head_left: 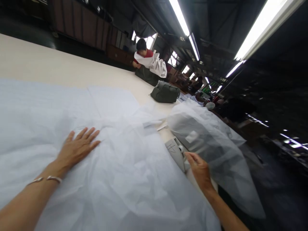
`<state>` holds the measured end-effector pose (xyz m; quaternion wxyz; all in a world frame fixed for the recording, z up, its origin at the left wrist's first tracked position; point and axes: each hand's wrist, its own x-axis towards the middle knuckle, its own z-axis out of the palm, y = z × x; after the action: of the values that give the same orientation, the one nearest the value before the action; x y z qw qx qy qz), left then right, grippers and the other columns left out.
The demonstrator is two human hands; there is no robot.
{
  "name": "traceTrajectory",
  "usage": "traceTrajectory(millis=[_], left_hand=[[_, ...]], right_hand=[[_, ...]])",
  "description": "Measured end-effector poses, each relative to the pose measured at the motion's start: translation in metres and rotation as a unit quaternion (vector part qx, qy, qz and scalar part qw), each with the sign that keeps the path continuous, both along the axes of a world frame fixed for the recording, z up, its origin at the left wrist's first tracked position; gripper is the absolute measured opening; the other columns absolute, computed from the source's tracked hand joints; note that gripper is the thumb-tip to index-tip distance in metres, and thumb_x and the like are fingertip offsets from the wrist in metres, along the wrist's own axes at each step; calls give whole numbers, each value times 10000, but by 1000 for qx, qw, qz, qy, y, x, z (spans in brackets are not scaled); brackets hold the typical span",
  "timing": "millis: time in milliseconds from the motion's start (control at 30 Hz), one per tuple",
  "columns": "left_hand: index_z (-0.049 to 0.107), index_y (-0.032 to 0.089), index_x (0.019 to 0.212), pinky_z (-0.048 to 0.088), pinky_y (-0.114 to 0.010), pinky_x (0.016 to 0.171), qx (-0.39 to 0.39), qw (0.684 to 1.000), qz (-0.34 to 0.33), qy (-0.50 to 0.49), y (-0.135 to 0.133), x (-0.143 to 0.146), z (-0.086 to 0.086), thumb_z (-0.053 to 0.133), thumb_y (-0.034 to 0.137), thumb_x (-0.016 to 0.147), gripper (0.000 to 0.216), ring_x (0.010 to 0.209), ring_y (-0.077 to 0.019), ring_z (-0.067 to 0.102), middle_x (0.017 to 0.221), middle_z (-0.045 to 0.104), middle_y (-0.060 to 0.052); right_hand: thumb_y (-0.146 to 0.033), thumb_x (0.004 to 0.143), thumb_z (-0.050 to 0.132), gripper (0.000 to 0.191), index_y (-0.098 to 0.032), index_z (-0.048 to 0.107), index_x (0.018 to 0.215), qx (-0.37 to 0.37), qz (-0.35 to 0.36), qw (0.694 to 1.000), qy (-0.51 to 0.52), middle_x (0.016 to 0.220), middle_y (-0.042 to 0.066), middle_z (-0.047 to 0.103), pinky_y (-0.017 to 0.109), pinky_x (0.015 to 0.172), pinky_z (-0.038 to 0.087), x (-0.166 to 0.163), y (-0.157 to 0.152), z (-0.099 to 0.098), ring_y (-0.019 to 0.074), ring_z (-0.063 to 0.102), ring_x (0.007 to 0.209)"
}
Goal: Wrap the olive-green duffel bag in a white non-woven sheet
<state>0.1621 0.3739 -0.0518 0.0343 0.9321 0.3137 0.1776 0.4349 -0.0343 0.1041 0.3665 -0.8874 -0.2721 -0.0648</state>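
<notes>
A thin white sheet [134, 173], wrinkled and partly see-through, spreads over the near part of the table. My left hand [80, 146] lies flat on it with the fingers spread. At the table's right edge my right hand [198, 166] has its thumb and fingers pinched together; whatever they hold, if anything, is too small to make out. Just left of those fingers sits a grey piece [175, 154] with dark handwritten marks, and a small white round part [181, 148] is beside it. Clear plastic film [211, 138] is bunched beyond my right hand and hangs over the edge.
A dark green packed bundle [166, 92] stands farther along the pale table [48, 61]. At the far side a person [144, 53] in red handles white material [158, 65]. A small white fan-like disc [210, 106] shows beyond the film.
</notes>
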Motion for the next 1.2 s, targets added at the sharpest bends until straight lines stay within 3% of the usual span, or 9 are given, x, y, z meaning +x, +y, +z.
traceTrajectory(millis=[133,233,333,433,567,733,867,1000,1200], left_hand=[[483,205,1363,93,-530,1127,0,1000,-7,16,0,-2,4,-116,680,852,919,1410,-259,317,1491,448,-7],[459,224,1384,79,-517,1130,5,999,2,35,0,-3,5,-89,622,883,842,1423,-241,290,1513,413,11],[460,228,1393,64,-523,1155,4,1000,-14,18,-2,-4,7,141,588,930,667,1447,-250,252,1528,403,-20],[495,222,1371,61,-520,1170,-9,1000,-12,2,-3,-5,7,221,601,922,647,1442,-257,269,1507,441,-30],[488,216,1380,75,-546,1165,13,1000,-20,-1,0,-6,1,128,527,966,630,1444,-268,262,1507,441,-40],[423,221,1420,94,-559,1159,16,1000,-7,9,-1,-5,0,230,422,988,513,1450,-254,247,1536,396,-41],[424,211,1420,126,-576,1150,10,1000,-4,28,-5,-3,6,263,383,977,502,1439,-276,275,1531,403,-51],[405,216,1432,137,-573,1151,32,999,2,27,-4,-3,4,262,382,979,503,1439,-273,276,1530,405,-46],[400,221,1437,169,-601,1133,47,998,-3,36,2,-3,-7,230,419,978,528,1427,-298,303,1525,413,-58]], right_hand=[[-648,670,617,584,-134,718,928,-30,-54,984,167,965,151,731,384,791,516,72,-71,-11,281,657,933],[-662,662,608,606,-135,723,939,-38,-38,973,224,954,128,730,348,747,524,98,-74,-24,246,661,892],[-610,613,704,561,-154,726,937,-59,-58,965,247,905,94,727,322,716,517,119,-65,-26,228,651,831],[-557,600,770,530,-191,717,980,-75,-76,955,276,1066,92,709,333,810,517,136,-61,-24,249,633,972],[-579,636,777,501,-197,717,955,-97,-49,921,373,1029,88,707,398,869,526,132,-63,-25,247,630,999],[-547,647,785,452,-223,723,957,-65,-33,902,425,1091,59,677,366,861,538,116,-67,-34,222,594,1043],[-433,564,840,358,-188,717,795,-38,-73,896,437,893,59,681,380,782,556,123,-67,-41,206,609,869],[-383,523,837,332,-183,703,752,3,-86,900,426,796,51,684,387,761,556,125,-67,-45,214,630,816],[-466,536,786,361,-226,708,795,61,-96,925,361,981,33,729,261,882,492,112,-85,-32,195,632,1043]])
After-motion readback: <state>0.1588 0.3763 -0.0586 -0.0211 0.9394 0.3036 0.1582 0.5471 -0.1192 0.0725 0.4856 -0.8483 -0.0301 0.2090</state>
